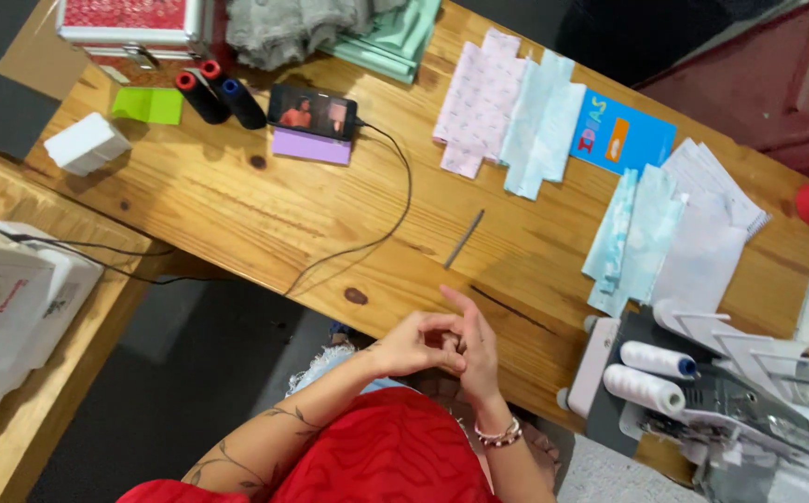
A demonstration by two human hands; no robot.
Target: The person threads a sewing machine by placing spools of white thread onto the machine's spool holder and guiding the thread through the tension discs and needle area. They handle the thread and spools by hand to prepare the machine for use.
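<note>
My 2 hands meet at the tabletop's near edge, low in the frame's centre.

I see my left hand (412, 343) curled loosely, its fingers touching my right hand (475, 346), which stands half open; neither grasps anything I can make out. Just above them on the tabletop (237, 210) lies a thin grey strip (464, 238), with folded pastel fabric pieces (507, 107) toward the upper right.

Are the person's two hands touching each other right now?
Touching. The head view shows the left hand pressed against the right hand at the fingers, with no gap between them, just off the edge of the wooden table.
</note>
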